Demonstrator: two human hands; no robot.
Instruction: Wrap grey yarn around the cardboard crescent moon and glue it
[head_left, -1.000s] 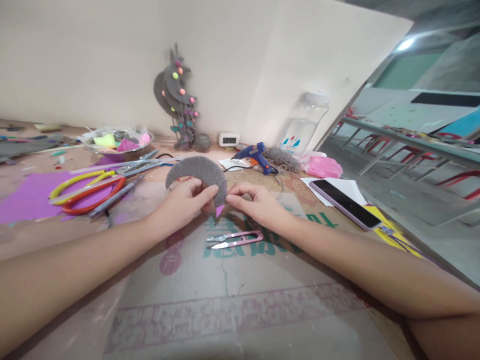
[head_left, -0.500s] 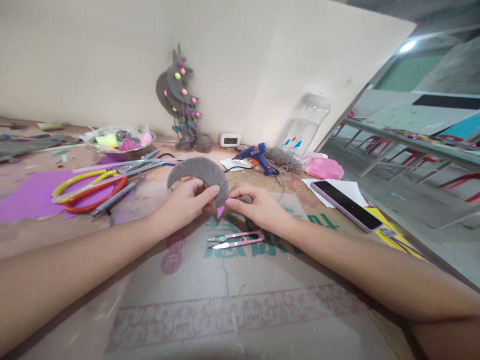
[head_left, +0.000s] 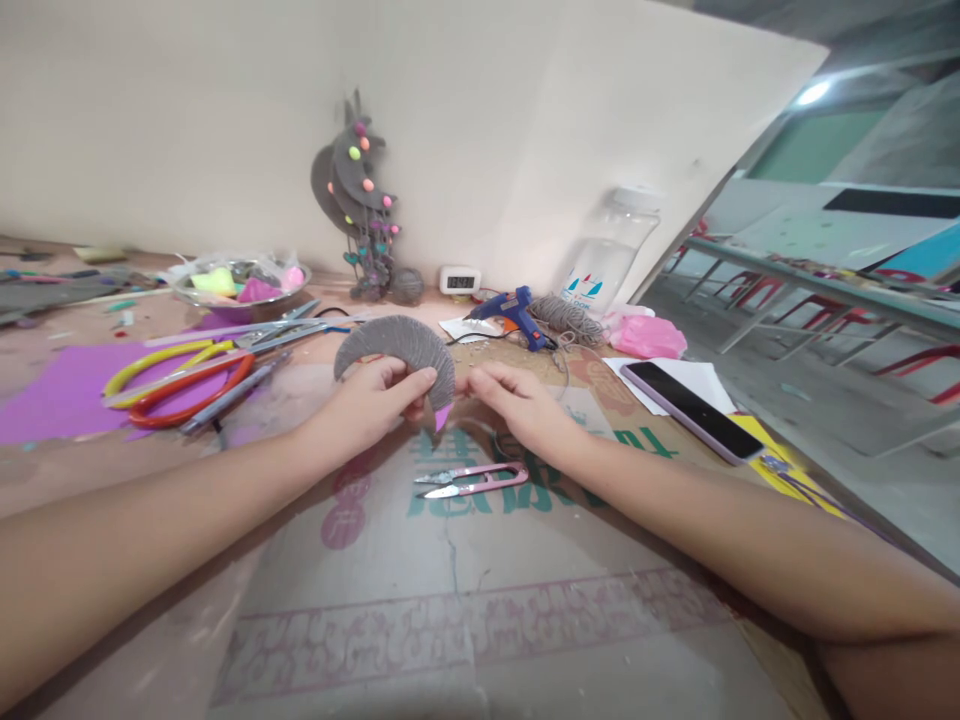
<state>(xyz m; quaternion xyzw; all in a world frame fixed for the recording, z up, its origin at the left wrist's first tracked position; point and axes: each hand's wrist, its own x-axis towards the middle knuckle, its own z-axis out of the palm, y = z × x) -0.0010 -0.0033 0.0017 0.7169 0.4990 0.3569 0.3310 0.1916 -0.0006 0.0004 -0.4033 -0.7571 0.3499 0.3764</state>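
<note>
A crescent moon shape [head_left: 397, 338] wrapped in grey yarn is pinched between the thumb and fingers of my left hand [head_left: 386, 398]. Its lower right tip shows bare purple. Just right of that tip, my right hand [head_left: 510, 395] is closed in a pinch, apart from the crescent. A thin strand of grey yarn runs from the loose grey yarn [head_left: 566, 320] toward this hand; the strand between its fingertips is too fine to see clearly. Below both hands, pink-handled thread snips [head_left: 480, 480] lie on the printed cardboard [head_left: 375, 570].
Behind are a blue glue gun [head_left: 517, 315], a small clock [head_left: 460, 281], a water bottle [head_left: 611, 250] and a hanging moon ornament [head_left: 356, 190]. Left lie scissors [head_left: 191, 385], purple sheets [head_left: 52, 395] and a metal bowl [head_left: 240, 300]. A phone [head_left: 690, 410] lies right.
My right hand has drawn slightly right and up, away from the crescent's tip, opening a small gap. My left hand and the crescent have barely moved.
</note>
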